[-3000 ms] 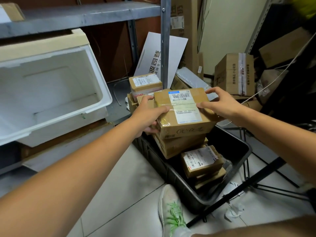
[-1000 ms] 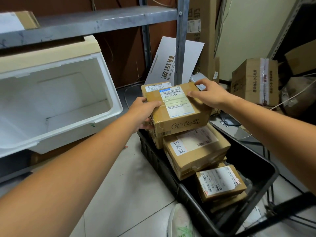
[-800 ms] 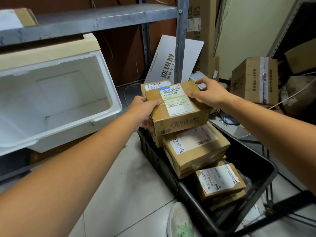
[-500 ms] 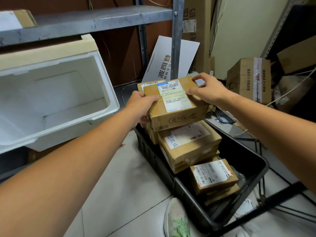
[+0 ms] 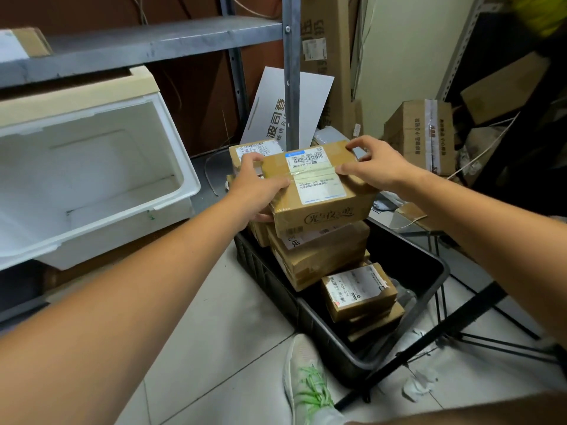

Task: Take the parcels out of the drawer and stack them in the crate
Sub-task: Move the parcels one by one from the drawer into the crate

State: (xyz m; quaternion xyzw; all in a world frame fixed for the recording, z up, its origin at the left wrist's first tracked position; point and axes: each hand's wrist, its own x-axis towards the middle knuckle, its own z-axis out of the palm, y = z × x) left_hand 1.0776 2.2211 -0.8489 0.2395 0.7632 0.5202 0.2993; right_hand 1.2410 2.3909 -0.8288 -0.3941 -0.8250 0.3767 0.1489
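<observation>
While the top parcel (image 5: 319,191) is held over the stack at the far end of the crate (image 5: 441,273), we judge the task to be close to its end. The left hand (image 5: 257,191) grips the parcel's near-left end, thumb on the upper face and fingers curled beneath. The right hand (image 5: 377,170) grips the far-right end, fingertips hooked over the rear corner and thumb laid on the tape. We cannot tell whether the underside already bears fully on the large parcel (image 5: 319,256) below it. At least 4 other parcels already lie in the crate, among them the rear parcel (image 5: 254,150) just behind the left hand and the small parcel (image 5: 357,291) on flatter boxes at the near end. The drawer (image 5: 190,191) stands open to the left, well apart from the crate, and we see no parcel in the part of its interior that shows. What is left, in our judgement, is to seat and release this 1 parcel, then check the hidden part of the drawer. All parcels are rectangular boxes of brown cardboard with sharp edges and slightly dented corners. Each carries a white paper label with a barcode, and the held one has 1 glossy band of clear tape across the top and a printed emblem on its near side. The crate is black rigid plastic with a ribbed outer wall and a rounded rim. The drawer is white, matt and thick-walled, with a stepped lip and a tan strip along its upper edge.
</observation>
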